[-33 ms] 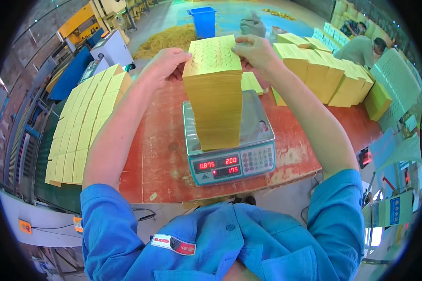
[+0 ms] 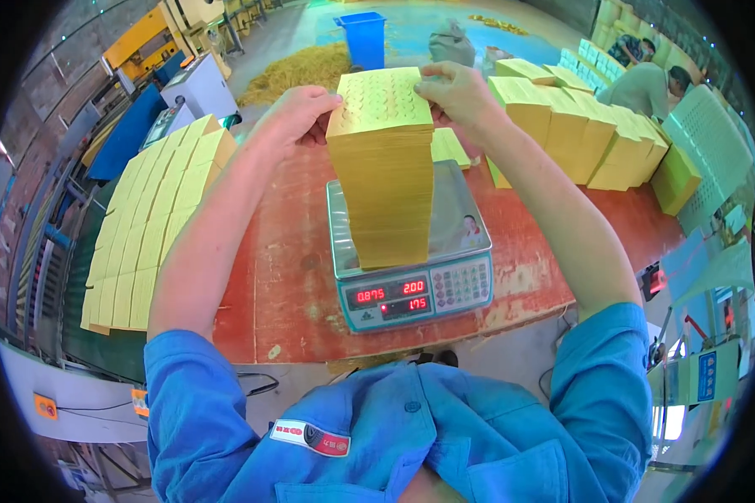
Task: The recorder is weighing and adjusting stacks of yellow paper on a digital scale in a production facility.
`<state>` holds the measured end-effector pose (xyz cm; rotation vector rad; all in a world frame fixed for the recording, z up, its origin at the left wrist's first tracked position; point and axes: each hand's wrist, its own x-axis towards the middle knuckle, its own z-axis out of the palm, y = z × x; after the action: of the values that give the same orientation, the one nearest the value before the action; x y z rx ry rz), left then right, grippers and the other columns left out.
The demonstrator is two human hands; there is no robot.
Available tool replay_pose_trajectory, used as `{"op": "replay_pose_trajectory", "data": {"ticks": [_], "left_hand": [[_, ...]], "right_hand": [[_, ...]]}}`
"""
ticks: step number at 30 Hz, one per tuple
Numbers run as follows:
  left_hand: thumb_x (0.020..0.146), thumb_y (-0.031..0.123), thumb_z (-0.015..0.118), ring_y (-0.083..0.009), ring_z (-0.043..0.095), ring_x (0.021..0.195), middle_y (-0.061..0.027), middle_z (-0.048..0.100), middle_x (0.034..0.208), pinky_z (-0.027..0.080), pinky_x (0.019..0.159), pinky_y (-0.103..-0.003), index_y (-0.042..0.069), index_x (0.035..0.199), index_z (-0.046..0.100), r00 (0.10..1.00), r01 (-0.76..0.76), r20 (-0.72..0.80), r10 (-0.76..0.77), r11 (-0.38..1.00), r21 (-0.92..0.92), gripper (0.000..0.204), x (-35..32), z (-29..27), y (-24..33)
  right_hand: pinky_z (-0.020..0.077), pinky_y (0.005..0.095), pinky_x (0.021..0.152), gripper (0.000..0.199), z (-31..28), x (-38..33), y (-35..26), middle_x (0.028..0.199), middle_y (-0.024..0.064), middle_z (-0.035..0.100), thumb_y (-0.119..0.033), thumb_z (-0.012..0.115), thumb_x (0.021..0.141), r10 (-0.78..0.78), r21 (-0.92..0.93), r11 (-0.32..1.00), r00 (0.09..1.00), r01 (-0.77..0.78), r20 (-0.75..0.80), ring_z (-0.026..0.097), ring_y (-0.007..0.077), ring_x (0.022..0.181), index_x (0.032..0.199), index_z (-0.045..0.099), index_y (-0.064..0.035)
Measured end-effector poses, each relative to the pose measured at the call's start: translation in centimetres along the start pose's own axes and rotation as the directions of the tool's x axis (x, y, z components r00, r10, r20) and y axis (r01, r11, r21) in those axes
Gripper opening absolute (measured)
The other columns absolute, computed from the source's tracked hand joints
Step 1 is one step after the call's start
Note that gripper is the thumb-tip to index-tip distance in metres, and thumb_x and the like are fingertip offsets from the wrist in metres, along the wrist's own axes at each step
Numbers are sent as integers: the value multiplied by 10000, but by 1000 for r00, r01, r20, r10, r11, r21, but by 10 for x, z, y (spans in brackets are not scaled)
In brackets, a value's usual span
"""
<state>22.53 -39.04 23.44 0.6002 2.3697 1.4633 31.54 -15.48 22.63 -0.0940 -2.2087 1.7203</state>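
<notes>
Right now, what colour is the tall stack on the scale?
Yellow, the stack on the scale; the head view shows it.

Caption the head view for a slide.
Both hands, left hand and right hand, steady a tall yellow paper stack on a digital scale.

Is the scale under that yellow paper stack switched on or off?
On. The scale's front display glows with red digits, with the paper stack on its pan.

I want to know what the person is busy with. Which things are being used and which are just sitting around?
In use:
- tall stack of yellow paper sheets
- digital scale under it
- left hand and right hand, touching the stack's top

Just sitting around:
- yellow stacks on the right
- row of yellow stacks on the left
- blue bin
- straw pile
</notes>
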Motion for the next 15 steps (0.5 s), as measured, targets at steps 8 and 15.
{"op": "replay_pose_trajectory", "data": {"ticks": [8,15], "left_hand": [[936,352,604,-70,496,508,32,543,621,351,461,-229,133,754,556,994,-87,-74,84,996,-35,288,-1,8,-11],[971,326,567,-43,469,531,44,491,615,354,452,-225,106,757,548,939,-275,-172,299,950,146,307,-2,18,-13]], "right_hand": [[544,269,623,421,2,-2,10,878,68,650,-145,667,884,-110,-188,978,990,92,-87,633,119,707,1258,557,16],[545,274,648,372,1,-6,14,895,76,664,-121,639,901,-107,-113,989,991,97,-86,645,126,714,1234,572,30]]}}
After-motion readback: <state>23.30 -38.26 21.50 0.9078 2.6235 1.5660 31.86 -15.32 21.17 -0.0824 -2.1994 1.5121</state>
